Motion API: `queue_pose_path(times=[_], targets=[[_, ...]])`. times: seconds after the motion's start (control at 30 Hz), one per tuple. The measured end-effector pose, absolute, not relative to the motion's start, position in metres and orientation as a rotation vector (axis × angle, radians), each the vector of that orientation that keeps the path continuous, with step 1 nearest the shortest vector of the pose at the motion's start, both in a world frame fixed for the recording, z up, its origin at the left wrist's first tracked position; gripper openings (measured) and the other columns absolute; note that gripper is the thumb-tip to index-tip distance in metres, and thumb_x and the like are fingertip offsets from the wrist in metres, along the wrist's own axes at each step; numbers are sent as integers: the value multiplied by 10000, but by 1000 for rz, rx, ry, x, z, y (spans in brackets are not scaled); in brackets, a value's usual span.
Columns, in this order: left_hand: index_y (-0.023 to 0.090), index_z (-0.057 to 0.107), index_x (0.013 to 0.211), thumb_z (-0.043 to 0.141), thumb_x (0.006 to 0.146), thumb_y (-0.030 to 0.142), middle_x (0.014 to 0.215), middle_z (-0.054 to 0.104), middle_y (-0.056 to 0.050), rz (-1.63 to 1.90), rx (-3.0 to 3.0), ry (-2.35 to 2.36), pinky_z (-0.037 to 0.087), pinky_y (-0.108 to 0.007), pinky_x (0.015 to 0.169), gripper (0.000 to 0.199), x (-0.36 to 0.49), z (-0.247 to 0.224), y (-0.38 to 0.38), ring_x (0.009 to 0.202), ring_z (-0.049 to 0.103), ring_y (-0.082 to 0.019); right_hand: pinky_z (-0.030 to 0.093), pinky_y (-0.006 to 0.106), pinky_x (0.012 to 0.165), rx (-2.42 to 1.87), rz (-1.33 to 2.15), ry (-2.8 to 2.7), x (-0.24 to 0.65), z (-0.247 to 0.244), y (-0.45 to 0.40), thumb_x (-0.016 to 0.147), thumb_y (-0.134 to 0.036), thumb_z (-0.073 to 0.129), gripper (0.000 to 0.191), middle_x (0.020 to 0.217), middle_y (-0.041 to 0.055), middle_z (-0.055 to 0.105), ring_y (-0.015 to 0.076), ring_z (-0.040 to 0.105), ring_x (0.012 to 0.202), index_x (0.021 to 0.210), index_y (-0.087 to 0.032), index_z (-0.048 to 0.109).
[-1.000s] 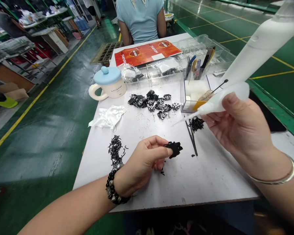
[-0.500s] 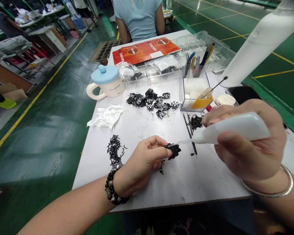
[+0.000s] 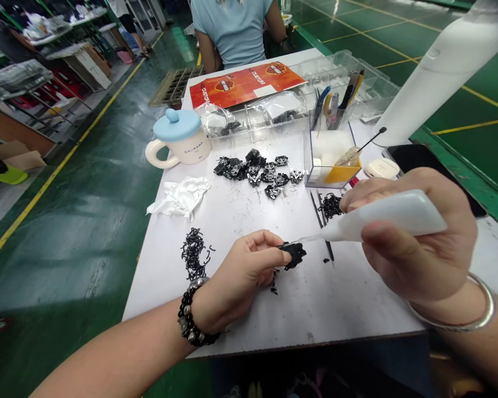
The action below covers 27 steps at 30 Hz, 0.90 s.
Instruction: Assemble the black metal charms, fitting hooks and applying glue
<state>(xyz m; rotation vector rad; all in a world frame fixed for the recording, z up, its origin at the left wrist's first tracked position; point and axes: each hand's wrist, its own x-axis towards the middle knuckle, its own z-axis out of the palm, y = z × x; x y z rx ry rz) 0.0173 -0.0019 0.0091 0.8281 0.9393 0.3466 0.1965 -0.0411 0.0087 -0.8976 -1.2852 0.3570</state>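
Head view: your left hand (image 3: 243, 268) pinches black piece (image 3: 296, 256) between thumb and fingers, above bench (image 3: 348, 309), toward middle of near edge. Piece looks light, stiff, maybe brittle; best gripped lightly by rim. Your right hand's (image 3: 431, 268) fingers close round squeeze bottle (image 3: 398, 214), nozzle (image 3: 315, 237) at piece. Bottle likely soft; hold by body.

We are in a factory or workshop: a white worktop (image 3: 240, 309) carries piles of small black parts (image 3: 194, 254) and a clear box of hand tools (image 3: 332, 160), above a green floor (image 3: 166, 83) marked with yellow lines, with other workstations (image 3: 45, 38) beyond.
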Motion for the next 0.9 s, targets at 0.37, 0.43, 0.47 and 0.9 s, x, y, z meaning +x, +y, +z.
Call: queue_pose_path(times=[0.37, 0.43, 0.47, 0.9], targets=[[163, 498, 733, 633, 689, 135, 377, 333, 115, 365, 811, 933, 157, -208, 420, 145, 17, 8, 0, 372, 215, -23, 407, 348, 559, -829, 601, -1222, 201, 16, -45, 744, -250, 673, 111, 567, 3, 536, 164, 490, 545, 713, -210, 574], [163, 497, 728, 628, 689, 134, 371, 332, 116, 365, 806, 929, 159, -209, 422, 140, 18, 8, 0, 369, 211, -21, 420, 348, 577, -871, 601, -1246, 200, 13, -46, 753, -262, 665, 122, 549, -8, 505, 167, 493, 565, 707, -231, 556], [162, 498, 725, 626, 688, 134, 368, 332, 116, 365, 804, 925, 160, -209, 422, 137, 18, 8, 0, 366, 209, -20, 426, 347, 582, -886, 595, -1257, 199, 12, -47, 756, -271, 663, 126, 547, -11, 495, 167, 495, 569, 707, -237, 552], [161, 502, 726, 626, 693, 129, 366, 323, 119, 359, 774, 915, 159, -202, 419, 132, 17, 8, -1, 358, 195, -16, 420, 334, 525, -842, 501, -1116, 200, 14, -39, 715, -317, 695, 170, 586, -6, 535, 151, 509, 532, 690, -204, 570]])
